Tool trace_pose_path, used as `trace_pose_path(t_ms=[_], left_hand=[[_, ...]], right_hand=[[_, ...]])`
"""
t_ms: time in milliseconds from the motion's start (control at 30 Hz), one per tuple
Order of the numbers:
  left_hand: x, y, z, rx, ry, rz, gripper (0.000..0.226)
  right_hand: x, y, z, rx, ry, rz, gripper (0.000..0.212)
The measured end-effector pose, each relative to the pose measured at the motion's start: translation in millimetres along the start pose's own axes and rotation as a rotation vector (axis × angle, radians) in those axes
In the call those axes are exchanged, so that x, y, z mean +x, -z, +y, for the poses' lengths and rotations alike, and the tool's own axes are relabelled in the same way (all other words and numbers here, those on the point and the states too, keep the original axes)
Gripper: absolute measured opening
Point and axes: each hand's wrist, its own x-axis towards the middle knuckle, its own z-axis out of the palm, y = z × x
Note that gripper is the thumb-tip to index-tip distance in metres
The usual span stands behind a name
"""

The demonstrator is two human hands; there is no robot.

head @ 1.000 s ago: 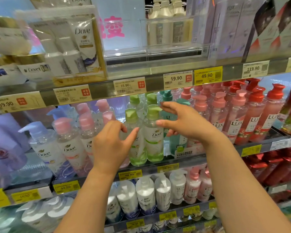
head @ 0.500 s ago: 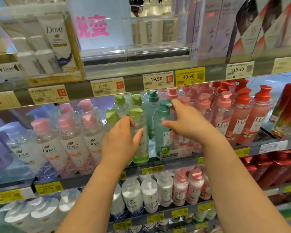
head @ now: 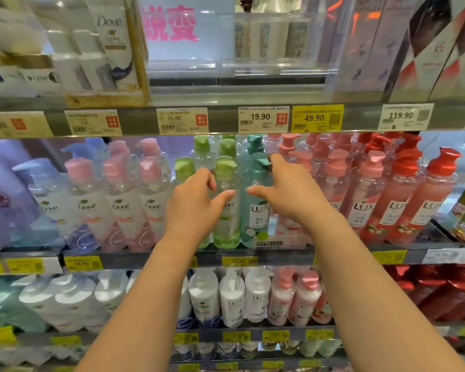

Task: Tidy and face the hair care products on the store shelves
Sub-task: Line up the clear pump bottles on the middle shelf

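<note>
On the middle shelf (head: 145, 260) stands a row of pump bottles. My left hand (head: 195, 208) is in front of the green Dove bottles (head: 227, 224), fingers apart, its thumb lying across the front one. My right hand (head: 285, 191) is spread beside the teal Lux bottle (head: 255, 210), with fingertips at its pump cap and the thumb in front of its body. Neither hand lifts a bottle. One green Dove bottle is mostly hidden behind my left hand.
Pink Dove bottles (head: 118, 208) and blue ones stand to the left, pink Lux (head: 363, 208) and red Lux bottles (head: 424, 205) to the right. Boxed sets fill the top shelf. White and pink bottles (head: 231, 299) line the lower shelf. Price tags (head: 261, 118) run along the shelf edges.
My view has shifted right and upward. My left hand has loosened its hold on the green Dove bottles. My right hand has moved from above the teal bottle to its right side.
</note>
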Motion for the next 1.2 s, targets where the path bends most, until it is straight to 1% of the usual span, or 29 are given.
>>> trace_pose_path(t_ms=[133,200,267,300,367,433,500,567,633,700,767,867,933,1033,1200], left_hand=[[2.3,1.8,-0.4,0.008,0.003,-0.010,0.041],[2.4,2.4,-2.2,0.009,-0.020,-0.008,0.041],[0.4,1.6,-4.5,0.032,-0.052,-0.002,0.040],[-1.3,1.4,-4.6,0.046,-0.078,0.008,0.040],[-5.8,1.6,-4.2,0.045,-0.155,0.056,0.037],[-8.2,-0.4,-3.3,-0.012,-0.239,0.163,0.035],[-8.8,-2.0,0.7,-0.068,-0.323,0.266,0.034],[-10.5,-5.5,5.0,-0.062,-0.429,0.253,0.033],[-12.5,-9.2,9.5,-0.052,-0.484,0.180,0.028],[-12.7,-12.9,12.7,-0.058,-0.477,0.090,0.027],[-12.3,-19.2,13.7,-0.008,-0.469,-0.007,0.028],[-11.7,-27.5,14.8,0.086,-0.430,-0.089,0.028],[-10.7,-31.3,17.2,0.110,-0.413,-0.102,0.026],[-6.0,-35.8,21.7,0.171,-0.395,-0.104,0.022],[-0.8,-39.2,30.7,0.196,-0.343,-0.031,0.027]], right_hand=[[-1.2,-2.0,1.8,0.003,-0.017,-0.002,0.068],[-4.5,-1.8,4.0,0.079,-0.029,-0.015,0.071],[-10.7,3.1,7.2,0.166,-0.035,0.020,0.071],[-14.5,6.8,9.7,0.209,-0.048,0.061,0.067],[-23.9,15.3,16.2,0.317,-0.088,0.174,0.048],[-32.9,24.6,24.3,0.373,-0.147,0.291,0.028],[-37.9,29.9,30.6,0.352,-0.207,0.383,0.019],[-39.8,28.9,33.3,0.289,-0.250,0.410,0.023],[-39.5,23.7,32.6,0.237,-0.269,0.378,0.035],[-37.7,17.6,31.6,0.173,-0.274,0.330,0.049],[-34.9,14.4,31.6,0.127,-0.286,0.280,0.060],[-28.9,14.8,33.8,0.055,-0.299,0.180,0.070],[-24.7,15.0,37.7,-0.003,-0.286,0.127,0.074],[-21.2,20.5,45.6,-0.003,-0.257,0.115,0.079],[-15.6,33.4,53.2,-0.067,-0.184,0.094,0.081]])
